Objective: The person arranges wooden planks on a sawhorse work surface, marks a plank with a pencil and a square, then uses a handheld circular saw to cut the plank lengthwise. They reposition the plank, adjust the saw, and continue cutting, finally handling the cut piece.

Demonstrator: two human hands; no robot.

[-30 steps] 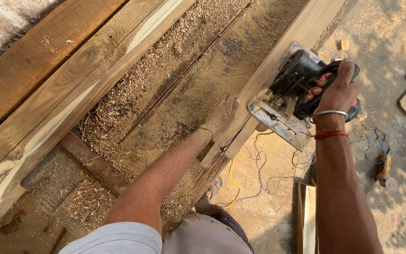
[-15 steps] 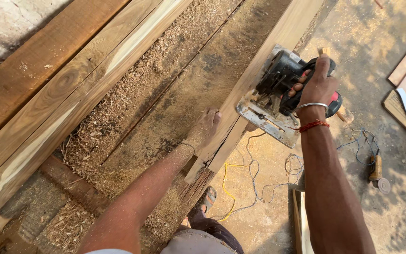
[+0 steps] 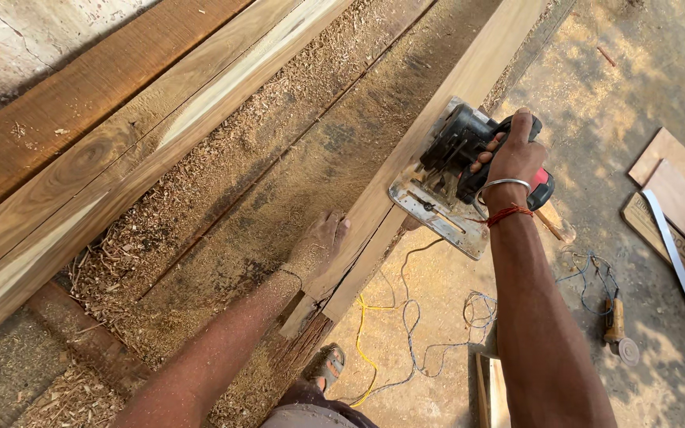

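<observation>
A circular saw [image 3: 457, 178] is gripped by the right hand [image 3: 511, 158], fingers wrapped around its black handle — its metal base plate rests on the edge of a long pale plank [image 3: 453, 103]. The left hand [image 3: 320, 242] is laid flat on the plank's near end, fingers narrow and together, holding nothing. Sawdust [image 3: 223, 198] is spread thickly over the table (dark boards beside it). Tangled wires [image 3: 406, 333] are seen on the floor below.
</observation>
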